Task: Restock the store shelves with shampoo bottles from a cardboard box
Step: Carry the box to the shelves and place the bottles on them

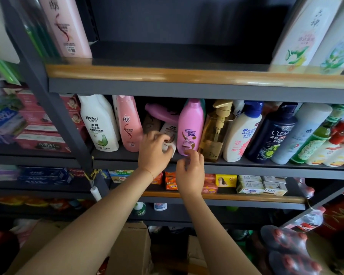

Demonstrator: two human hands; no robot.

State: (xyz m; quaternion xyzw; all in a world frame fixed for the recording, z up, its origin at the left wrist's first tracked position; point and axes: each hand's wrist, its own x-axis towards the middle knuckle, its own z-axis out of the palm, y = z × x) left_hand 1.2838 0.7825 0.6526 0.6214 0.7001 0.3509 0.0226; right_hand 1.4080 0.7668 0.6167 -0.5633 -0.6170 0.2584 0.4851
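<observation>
From the head view, the left hand (pixel 154 150) grips a small white bottle (pixel 168 138) with a brown label, fingers curled over its front and thumb under its base, as it sits in the gap on the middle shelf (pixel 246 165) between the pink wavy-print bottle (pixel 130 124) and the pink Rejoice bottle (pixel 191 127); the right hand (pixel 191 171) hovers just below the Rejoice bottle with fingers loosely curled, holding nothing. To do this step well, I judge the white bottle should be slid back upright with its label forward, while the free hand steadies the Rejoice bottle so it does not tip. A mauve bottle (pixel 161 113) lies tilted across the gap behind and could catch. The bottles look like smooth glossy plastic, rounded and likely slippery; the shelf is dark matt metal with a tan edge strip. The cardboard box (pixel 127 253) stands open below, near the floor
</observation>
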